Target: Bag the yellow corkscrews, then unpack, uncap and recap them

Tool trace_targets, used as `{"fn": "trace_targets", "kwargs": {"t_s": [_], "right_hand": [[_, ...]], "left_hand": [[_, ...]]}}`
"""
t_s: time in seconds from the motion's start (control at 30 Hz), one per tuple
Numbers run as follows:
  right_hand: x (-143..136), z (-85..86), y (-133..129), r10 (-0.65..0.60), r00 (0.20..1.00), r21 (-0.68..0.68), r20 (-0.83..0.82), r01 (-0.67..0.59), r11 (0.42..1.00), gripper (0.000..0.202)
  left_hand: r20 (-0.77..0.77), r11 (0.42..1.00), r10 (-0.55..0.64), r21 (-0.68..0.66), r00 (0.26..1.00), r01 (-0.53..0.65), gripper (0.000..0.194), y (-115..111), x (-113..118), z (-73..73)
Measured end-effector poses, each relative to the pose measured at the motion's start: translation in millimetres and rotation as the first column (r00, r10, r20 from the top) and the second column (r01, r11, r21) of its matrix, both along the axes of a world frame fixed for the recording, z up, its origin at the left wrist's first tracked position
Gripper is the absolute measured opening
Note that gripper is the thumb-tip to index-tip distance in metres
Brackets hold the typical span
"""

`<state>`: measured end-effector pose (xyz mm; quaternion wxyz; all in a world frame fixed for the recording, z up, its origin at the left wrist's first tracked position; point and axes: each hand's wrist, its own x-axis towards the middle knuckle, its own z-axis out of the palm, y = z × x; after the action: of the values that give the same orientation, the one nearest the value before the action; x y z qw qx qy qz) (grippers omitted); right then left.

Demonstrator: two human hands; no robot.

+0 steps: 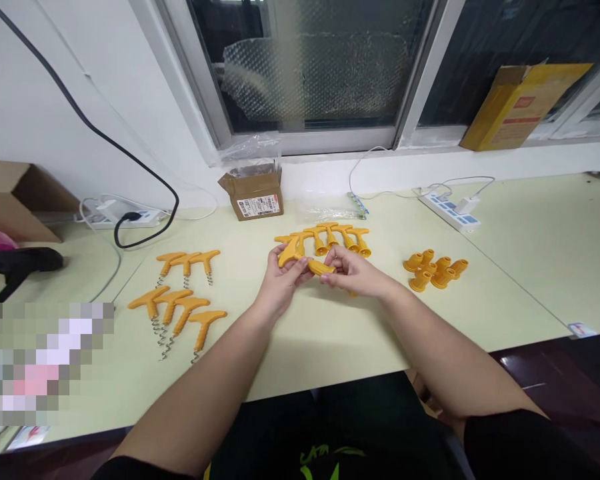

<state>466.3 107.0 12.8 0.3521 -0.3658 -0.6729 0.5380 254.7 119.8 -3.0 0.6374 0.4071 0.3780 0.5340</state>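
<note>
Over the middle of the table, my left hand (281, 277) is closed on a yellow T-shaped handle (290, 253). A yellow sleeve (321, 268) lies at the handle's lower end, pinched by my right hand (349, 270). Whether a metal screw is inside the sleeve is hidden. Just behind my hands stands a row of yellow handles with sleeves (331, 235). To the left lie several yellow T-handles with metal spirals (181, 313), in two rows. A cluster of loose yellow sleeves (433, 269) stands at the right.
An opened small cardboard box (258, 193) stands by the wall. Power strips sit at the left (125, 217) and right (450, 211), with cables around them. A black object (25, 260) and a larger box (20, 200) are at the far left.
</note>
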Motion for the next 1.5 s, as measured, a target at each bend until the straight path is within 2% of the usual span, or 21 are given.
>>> {"fn": "trace_targets", "kwargs": {"t_s": [0.07,0.13,0.23,0.3,0.37,0.47,0.57,0.7,0.8,0.87,1.0,1.1,1.23,1.3,1.37,1.4,1.43,1.5], "right_hand": [[3.8,5.0,-2.5,-0.045,0.988,0.139,0.149,0.024,0.990,0.035],[18.6,11.4,-3.0,-0.098,0.931,0.224,0.351,0.018,0.974,0.038],[47.9,14.8,-0.2,-0.082,0.795,0.112,0.601,0.017,0.994,0.043],[60.5,10.6,2.4,-0.047,0.748,0.051,0.662,0.017,0.999,0.048],[63.7,3.2,4.8,-0.052,0.746,0.053,0.664,0.022,0.998,0.050],[56.8,-6.6,7.4,-0.109,0.749,0.115,0.654,0.045,0.992,0.044],[47.3,-9.7,9.1,-0.094,0.745,0.115,0.661,0.022,0.993,0.040],[39.4,-7.0,9.9,-0.085,0.739,0.097,0.668,0.026,0.995,0.040],[36.6,-5.4,9.8,-0.101,0.729,0.102,0.677,0.043,0.994,0.041],[36.1,-5.2,9.7,-0.105,0.727,0.103,0.678,0.048,0.994,0.042],[37.1,-5.9,9.0,-0.111,0.722,0.110,0.683,0.049,0.993,0.043],[35.9,-6.8,8.2,-0.117,0.724,0.115,0.680,0.052,0.992,0.042],[34.4,-2.6,7.6,-0.096,0.743,0.089,0.663,0.049,0.995,0.043],[41.8,4.9,7.1,-0.127,0.753,0.096,0.645,0.085,0.992,0.043],[59.7,15.1,5.8,-0.278,0.734,0.176,0.620,0.216,0.960,0.040],[72.7,20.1,4.9,-0.426,0.671,0.259,0.606,0.340,0.904,0.036],[87.8,24.3,3.9,-0.560,0.575,0.324,0.597,0.466,0.823,0.032],[120.0,28.9,2.2,-0.682,0.391,0.349,0.619,0.640,0.684,0.029]], "left_hand": [[0.001,0.999,0.015,-0.042,1.000,-0.015,0.083,-0.5,0.4,0.9],[-0.031,0.998,0.025,-0.055,0.999,-0.026,0.079,1.0,-3.6,3.1],[-0.152,0.998,-0.043,-0.048,0.987,0.037,0.068,4.4,-12.4,5.9],[-0.278,0.992,-0.120,-0.065,0.953,0.107,0.064,4.5,-15.3,5.1],[-0.383,0.983,-0.181,-0.087,0.906,0.160,0.062,2.4,-14.1,1.6],[-0.462,0.970,-0.239,-0.084,0.854,0.227,0.054,-1.7,-7.9,-8.1],[-0.523,0.962,-0.250,-0.042,0.815,0.269,0.049,-3.0,-2.4,-18.8],[-0.658,0.961,-0.153,0.075,0.737,0.266,0.049,-0.9,0.4,-24.8],[-0.759,0.958,-0.047,0.149,0.650,0.244,0.041,-1.4,0.0,-19.8],[-0.787,0.948,-0.025,0.177,0.616,0.265,0.038,-3.8,-2.1,-14.0],[-0.796,0.888,-0.098,0.201,0.597,0.414,0.048,-9.6,-9.3,-6.2],[-0.808,0.831,-0.119,0.237,0.577,0.504,0.046,-10.2,-11.3,-8.8],[-0.808,0.822,-0.107,0.256,0.580,0.509,0.034,-7.3,-7.9,-15.8],[-0.804,0.830,-0.108,0.250,0.585,0.498,0.036,-6.4,-7.1,-15.9],[-0.802,0.840,-0.105,0.246,0.588,0.484,0.042,-6.3,-8.5,-12.9],[-0.801,0.845,-0.100,0.245,0.590,0.475,0.045,-6.2,-10.0,-10.7],[-0.802,0.850,-0.094,0.244,0.589,0.467,0.046,-6.0,-11.8,-8.4],[-0.809,0.857,-0.082,0.240,0.581,0.455,0.045,-4.4,-15.8,-4.7]]}}
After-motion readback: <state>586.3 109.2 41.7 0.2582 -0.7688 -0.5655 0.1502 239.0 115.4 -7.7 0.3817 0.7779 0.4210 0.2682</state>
